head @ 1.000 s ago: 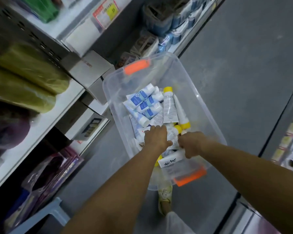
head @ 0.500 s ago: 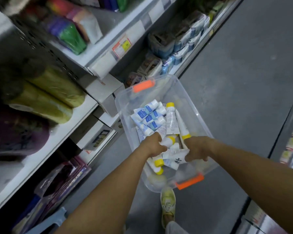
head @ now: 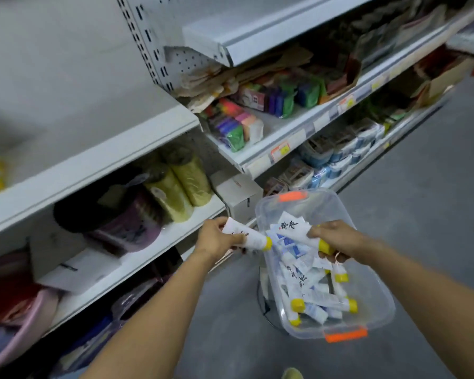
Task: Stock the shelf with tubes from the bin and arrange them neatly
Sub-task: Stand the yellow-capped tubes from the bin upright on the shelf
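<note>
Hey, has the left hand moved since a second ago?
Yes. The left hand was down inside the bin; now it is outside the bin's left rim, toward the shelf, holding a tube.

We record two large black Chinese characters on one white tube (head: 296, 228); the shelf's price tags (head: 281, 150) are illegible.

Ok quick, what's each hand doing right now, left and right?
Left hand: holding a yellow-capped tube.
Right hand: holding a second tube over the bin.
</note>
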